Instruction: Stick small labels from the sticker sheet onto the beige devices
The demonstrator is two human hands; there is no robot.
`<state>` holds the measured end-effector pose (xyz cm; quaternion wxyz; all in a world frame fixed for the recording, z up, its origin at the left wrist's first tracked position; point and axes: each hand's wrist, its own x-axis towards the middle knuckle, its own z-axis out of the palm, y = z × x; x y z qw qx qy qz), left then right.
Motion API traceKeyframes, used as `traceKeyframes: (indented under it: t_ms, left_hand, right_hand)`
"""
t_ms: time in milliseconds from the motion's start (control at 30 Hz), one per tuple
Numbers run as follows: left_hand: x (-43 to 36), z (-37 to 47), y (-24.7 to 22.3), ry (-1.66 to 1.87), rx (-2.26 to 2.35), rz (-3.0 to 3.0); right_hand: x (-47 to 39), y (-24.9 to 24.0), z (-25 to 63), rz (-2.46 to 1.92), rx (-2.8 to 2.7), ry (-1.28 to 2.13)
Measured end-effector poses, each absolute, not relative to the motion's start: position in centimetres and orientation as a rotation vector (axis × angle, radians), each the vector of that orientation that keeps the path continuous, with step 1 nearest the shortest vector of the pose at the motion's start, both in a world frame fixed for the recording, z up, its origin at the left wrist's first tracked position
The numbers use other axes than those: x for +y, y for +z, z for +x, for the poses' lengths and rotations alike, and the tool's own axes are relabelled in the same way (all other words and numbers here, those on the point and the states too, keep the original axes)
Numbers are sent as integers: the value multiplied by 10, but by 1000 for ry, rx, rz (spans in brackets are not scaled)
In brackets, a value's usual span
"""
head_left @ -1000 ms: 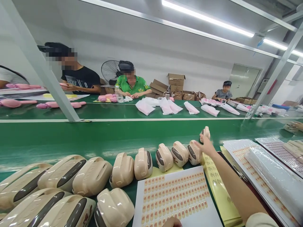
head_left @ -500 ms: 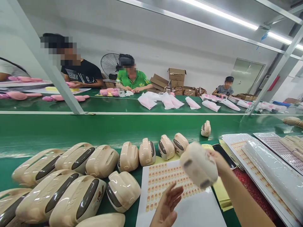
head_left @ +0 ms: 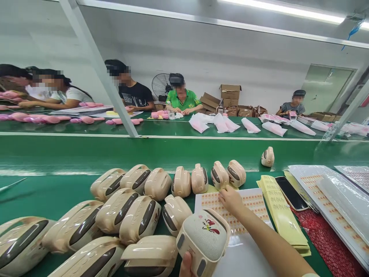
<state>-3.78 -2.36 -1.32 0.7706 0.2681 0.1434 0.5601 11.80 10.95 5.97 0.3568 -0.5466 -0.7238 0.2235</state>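
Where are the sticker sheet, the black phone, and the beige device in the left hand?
sticker sheet [head_left: 253, 200], head view, on the rows of small stickers right of the hand.
black phone [head_left: 290, 193], head view, middle of its dark screen.
beige device [head_left: 203, 236], head view, on its speckled front face.

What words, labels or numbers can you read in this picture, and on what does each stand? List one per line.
No text reads clearly.
Black T-shirt of a person across the belt: pale letters, too blurred to read.
Yellow strips: rows of small print, too small to read.
Sticker sheet under the right hand: small orange marks, not legible.
Beige device in the left hand: a red picture, no words.
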Motion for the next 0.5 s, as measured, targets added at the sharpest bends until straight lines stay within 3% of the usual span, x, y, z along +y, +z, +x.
traceKeyframes:
  t_ms: [267, 500]
  left_hand:
    - [-11, -10, 36, 1311, -320, 456]
    - [-1, 3, 54, 1297, -53, 421]
  right_hand:
    - [93, 59, 131, -1307, -1682, 557]
    - [13, 84, 126, -1057, -1141, 930]
